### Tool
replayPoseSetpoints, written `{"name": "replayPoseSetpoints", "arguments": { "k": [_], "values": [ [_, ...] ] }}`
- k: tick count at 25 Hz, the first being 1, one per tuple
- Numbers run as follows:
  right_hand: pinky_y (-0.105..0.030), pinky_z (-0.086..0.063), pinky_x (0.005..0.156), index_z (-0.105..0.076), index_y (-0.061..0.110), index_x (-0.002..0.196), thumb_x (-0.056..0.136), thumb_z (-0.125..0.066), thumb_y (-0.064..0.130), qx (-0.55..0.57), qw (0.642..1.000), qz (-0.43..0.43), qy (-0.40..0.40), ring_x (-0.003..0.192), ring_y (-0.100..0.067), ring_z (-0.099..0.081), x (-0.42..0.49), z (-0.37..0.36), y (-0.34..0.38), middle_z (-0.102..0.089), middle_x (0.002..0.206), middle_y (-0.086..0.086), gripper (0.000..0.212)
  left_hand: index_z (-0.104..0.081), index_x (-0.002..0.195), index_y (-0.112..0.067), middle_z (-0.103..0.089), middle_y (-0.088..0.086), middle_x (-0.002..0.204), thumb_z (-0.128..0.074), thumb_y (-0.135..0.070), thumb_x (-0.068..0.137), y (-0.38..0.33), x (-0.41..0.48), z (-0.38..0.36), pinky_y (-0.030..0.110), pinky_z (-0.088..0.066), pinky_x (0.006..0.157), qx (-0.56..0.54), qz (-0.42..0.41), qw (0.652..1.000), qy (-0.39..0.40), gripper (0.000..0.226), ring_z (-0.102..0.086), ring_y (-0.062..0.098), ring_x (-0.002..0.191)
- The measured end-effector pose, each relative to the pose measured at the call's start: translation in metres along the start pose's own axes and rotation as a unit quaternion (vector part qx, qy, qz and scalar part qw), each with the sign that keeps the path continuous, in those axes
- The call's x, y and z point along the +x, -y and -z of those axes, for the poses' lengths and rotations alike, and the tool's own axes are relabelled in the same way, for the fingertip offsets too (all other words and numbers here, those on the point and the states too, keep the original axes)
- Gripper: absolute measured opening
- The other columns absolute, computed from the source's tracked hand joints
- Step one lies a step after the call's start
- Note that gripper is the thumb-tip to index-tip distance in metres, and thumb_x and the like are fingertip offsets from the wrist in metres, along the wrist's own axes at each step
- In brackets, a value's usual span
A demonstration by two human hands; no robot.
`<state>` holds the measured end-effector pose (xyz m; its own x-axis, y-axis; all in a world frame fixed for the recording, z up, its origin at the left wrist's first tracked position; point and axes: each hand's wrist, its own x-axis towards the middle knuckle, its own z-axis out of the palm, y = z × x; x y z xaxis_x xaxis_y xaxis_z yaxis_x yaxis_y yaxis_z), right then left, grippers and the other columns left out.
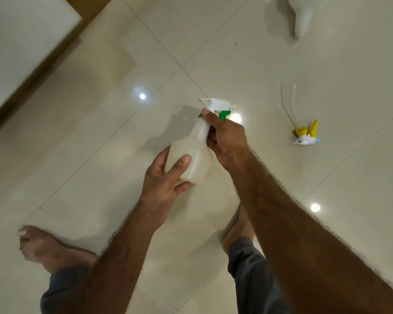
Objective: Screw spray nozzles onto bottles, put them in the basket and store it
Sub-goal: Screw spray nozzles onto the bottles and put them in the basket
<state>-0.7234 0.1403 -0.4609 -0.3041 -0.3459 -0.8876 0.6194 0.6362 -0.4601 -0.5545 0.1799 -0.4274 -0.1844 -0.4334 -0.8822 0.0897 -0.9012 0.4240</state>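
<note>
- Left hand [161,177]: fingers curled round the base of the bottle [191,152], held above the tiled floor [100,143].
- Right hand [227,137]: fingers clamped at the bottle neck below the green-collared nozzle [216,107].
- Yellow nozzle [305,134]: lay on the floor, well apart.
- Second bottle [301,21]: lay farthest.

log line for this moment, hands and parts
phase: fitting | left hand: holds bottle base | right hand: grips green nozzle collar | floor: yellow nozzle, second bottle loose
</note>
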Motion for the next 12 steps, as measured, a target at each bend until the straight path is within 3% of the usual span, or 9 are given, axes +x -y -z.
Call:
{"name": "replayPoseSetpoints", "arguments": {
  "k": [2, 5, 8, 10, 12],
  "values": [
    [-0.038, -0.063, 0.071, -0.075, 0.0, 0.088, 0.083, -0.085, 0.023, -0.099, 0.993, 0.063, -0.02, 0.07, -0.023, -0.069, -0.018, -0.024, 0.009, -0.074, 0.082, -0.01, 0.025, -0.059, 0.142, -0.027, -0.068, 0.002, 0.136, -0.083, -0.034, 0.079, -0.024, -0.009, 0.011, 0.034, -0.062, 0.085, 0.065, -0.025, 0.998, -0.011, 0.067, -0.072, 0.015, 0.114],
    [-0.035, -0.048, 0.059, -0.064, 0.005, 0.07, 0.079, -0.086, 0.039, -0.266, 0.942, 0.2, -0.044, 0.055, -0.014, -0.052, -0.058, -0.067, 0.018, -0.059, 0.061, 0.003, 0.041, -0.056, 0.142, -0.033, -0.066, -0.009, 0.128, -0.09, -0.037, 0.078, -0.07, -0.025, 0.022, 0.027, -0.059, 0.078, 0.21, -0.066, 0.975, -0.015, 0.072, -0.071, 0.009, 0.104],
    [-0.023, -0.049, 0.063, -0.064, 0.025, 0.081, 0.079, -0.086, 0.042, -0.319, 0.904, 0.277, -0.06, 0.062, -0.003, -0.06, -0.121, -0.116, 0.037, -0.065, 0.07, 0.013, 0.028, -0.055, 0.142, -0.032, -0.065, -0.013, 0.126, -0.086, -0.034, 0.081, -0.122, -0.048, 0.027, 0.03, -0.057, 0.087, 0.312, -0.136, 0.939, -0.049, 0.068, -0.065, 0.012, 0.111],
    [-0.022, -0.052, 0.069, -0.067, 0.025, 0.091, 0.08, -0.085, 0.044, -0.345, 0.883, 0.314, -0.05, 0.074, -0.005, -0.066, -0.159, -0.146, 0.052, -0.071, 0.083, 0.011, 0.029, -0.057, 0.144, -0.028, -0.068, -0.008, 0.132, -0.08, -0.023, 0.088, -0.152, -0.068, 0.032, 0.038, -0.055, 0.103, 0.327, -0.178, 0.926, -0.066, 0.06, -0.064, 0.017, 0.122],
    [-0.021, -0.05, 0.069, -0.067, 0.023, 0.095, 0.08, -0.084, 0.044, -0.364, 0.858, 0.361, -0.037, 0.079, -0.007, -0.067, -0.195, -0.174, 0.068, -0.072, 0.088, 0.01, 0.03, -0.061, 0.142, -0.027, -0.071, -0.006, 0.133, -0.074, -0.016, 0.092, -0.181, -0.093, 0.041, 0.044, -0.054, 0.108, 0.306, -0.22, 0.922, -0.086, 0.053, -0.065, 0.016, 0.124]
  ]
}}
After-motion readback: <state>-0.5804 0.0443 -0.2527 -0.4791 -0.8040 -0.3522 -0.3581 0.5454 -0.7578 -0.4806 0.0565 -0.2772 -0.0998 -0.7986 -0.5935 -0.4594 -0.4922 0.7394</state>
